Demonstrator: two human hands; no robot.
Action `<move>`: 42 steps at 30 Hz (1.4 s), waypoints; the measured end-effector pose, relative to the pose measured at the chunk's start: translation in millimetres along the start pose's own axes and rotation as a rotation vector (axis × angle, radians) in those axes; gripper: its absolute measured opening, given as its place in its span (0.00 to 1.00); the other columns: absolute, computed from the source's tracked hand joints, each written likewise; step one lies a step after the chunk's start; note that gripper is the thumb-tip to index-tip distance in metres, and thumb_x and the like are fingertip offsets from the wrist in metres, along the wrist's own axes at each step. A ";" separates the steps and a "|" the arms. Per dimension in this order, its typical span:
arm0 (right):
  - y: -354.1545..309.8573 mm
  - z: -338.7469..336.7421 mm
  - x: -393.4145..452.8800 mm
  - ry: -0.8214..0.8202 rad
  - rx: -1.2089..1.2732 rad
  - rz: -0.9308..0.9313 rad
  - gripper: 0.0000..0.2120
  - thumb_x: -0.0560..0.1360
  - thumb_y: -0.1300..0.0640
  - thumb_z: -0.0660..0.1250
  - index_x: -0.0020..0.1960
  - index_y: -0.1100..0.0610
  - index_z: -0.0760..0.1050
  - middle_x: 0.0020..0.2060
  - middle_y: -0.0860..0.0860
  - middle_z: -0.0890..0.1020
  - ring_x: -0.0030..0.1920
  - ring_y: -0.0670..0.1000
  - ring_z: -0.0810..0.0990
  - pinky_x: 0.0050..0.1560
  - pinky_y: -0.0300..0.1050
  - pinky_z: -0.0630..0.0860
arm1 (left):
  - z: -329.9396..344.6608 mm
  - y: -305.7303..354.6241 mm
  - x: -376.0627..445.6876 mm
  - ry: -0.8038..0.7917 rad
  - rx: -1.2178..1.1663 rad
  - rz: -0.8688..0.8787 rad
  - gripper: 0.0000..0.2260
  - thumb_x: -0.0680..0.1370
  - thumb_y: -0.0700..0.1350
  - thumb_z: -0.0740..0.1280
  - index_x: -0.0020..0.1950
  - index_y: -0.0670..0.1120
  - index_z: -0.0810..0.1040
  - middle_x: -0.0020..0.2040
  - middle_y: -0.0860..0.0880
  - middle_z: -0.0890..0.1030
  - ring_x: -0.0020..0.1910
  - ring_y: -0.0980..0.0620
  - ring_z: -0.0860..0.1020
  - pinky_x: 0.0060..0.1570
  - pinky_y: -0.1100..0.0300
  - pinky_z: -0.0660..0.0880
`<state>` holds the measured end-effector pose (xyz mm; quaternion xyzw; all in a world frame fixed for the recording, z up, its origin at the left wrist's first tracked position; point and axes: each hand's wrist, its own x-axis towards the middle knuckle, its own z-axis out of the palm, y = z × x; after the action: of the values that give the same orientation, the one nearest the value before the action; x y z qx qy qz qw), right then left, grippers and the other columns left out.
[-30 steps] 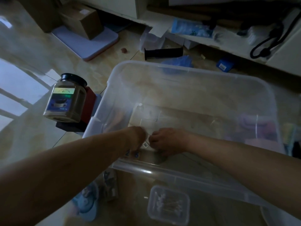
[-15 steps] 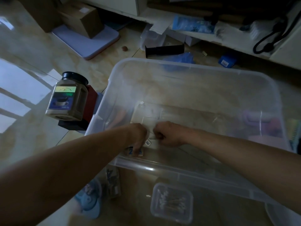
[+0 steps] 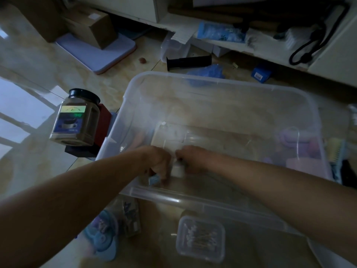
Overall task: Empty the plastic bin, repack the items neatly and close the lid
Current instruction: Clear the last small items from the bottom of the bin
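— Head view: where's the plastic bin [image 3: 222,89]?
— On the floor, around both hands. Left hand [image 3: 159,164] and right hand [image 3: 190,159] curl together, pinching a small white box [image 3: 177,170].

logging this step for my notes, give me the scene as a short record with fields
setting: floor, dim light
bin: clear plastic bin, open, no lid on it
left hand: left hand inside the bin near the front wall, fingers curled around a small blue item
right hand: right hand inside the bin, fingers curled at a small white item; exact grip unclear
left of bin: jar with black lid
in front of bin: clear box of cotton swabs
behind bin: black handle
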<state>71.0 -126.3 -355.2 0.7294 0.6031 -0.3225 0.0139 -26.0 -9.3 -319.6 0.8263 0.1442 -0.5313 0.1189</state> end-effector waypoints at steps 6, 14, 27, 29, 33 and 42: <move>46.9 -33.8 -34.9 0.143 0.650 0.438 0.05 0.77 0.60 0.64 0.47 0.57 0.79 0.41 0.54 0.84 0.36 0.52 0.84 0.34 0.39 0.74 | 14.9 28.4 -1.1 -0.003 0.130 0.030 0.19 0.72 0.50 0.76 0.56 0.39 0.83 0.46 0.44 0.83 0.39 0.49 0.79 0.29 0.62 0.72; 29.4 -56.0 -75.5 0.155 0.910 0.510 0.05 0.79 0.62 0.62 0.50 0.60 0.76 0.37 0.55 0.80 0.32 0.49 0.77 0.30 0.39 0.69 | 17.1 32.7 -10.2 -0.160 0.190 -0.011 0.20 0.75 0.44 0.74 0.65 0.38 0.78 0.62 0.40 0.80 0.49 0.48 0.78 0.44 0.59 0.77; 17.0 -78.5 -121.5 0.270 0.980 0.568 0.05 0.80 0.63 0.61 0.51 0.61 0.76 0.39 0.57 0.80 0.32 0.48 0.76 0.31 0.38 0.70 | 51.6 13.2 -20.4 -0.107 0.111 0.138 0.19 0.75 0.48 0.72 0.64 0.44 0.79 0.48 0.47 0.81 0.45 0.50 0.77 0.46 0.58 0.75; 18.3 -75.5 -125.3 0.289 0.937 0.556 0.05 0.80 0.63 0.61 0.49 0.59 0.76 0.38 0.56 0.79 0.32 0.49 0.77 0.31 0.40 0.70 | 54.9 13.6 -19.6 -0.121 0.067 0.142 0.19 0.75 0.46 0.72 0.64 0.44 0.79 0.45 0.49 0.79 0.43 0.51 0.77 0.44 0.60 0.75; 29.4 -51.4 -129.3 0.054 0.296 0.510 0.17 0.76 0.64 0.64 0.62 0.52 0.79 0.55 0.53 0.83 0.48 0.54 0.85 0.48 0.44 0.81 | 58.9 12.0 -15.5 -0.127 0.036 0.141 0.18 0.75 0.47 0.73 0.63 0.44 0.79 0.48 0.48 0.78 0.47 0.50 0.76 0.47 0.58 0.74; 59.8 -35.7 -110.1 0.050 0.050 0.542 0.45 0.76 0.69 0.60 0.80 0.35 0.46 0.82 0.55 0.43 0.77 0.63 0.63 0.72 0.51 0.69 | 70.1 5.8 2.9 -0.179 -0.032 0.182 0.16 0.75 0.47 0.74 0.60 0.43 0.81 0.42 0.47 0.77 0.35 0.54 0.74 0.35 0.63 0.72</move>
<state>133.2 -223.9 -295.4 0.8722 0.3779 -0.3034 0.0668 -81.9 -38.9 -350.6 0.7833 0.0656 -0.5875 0.1921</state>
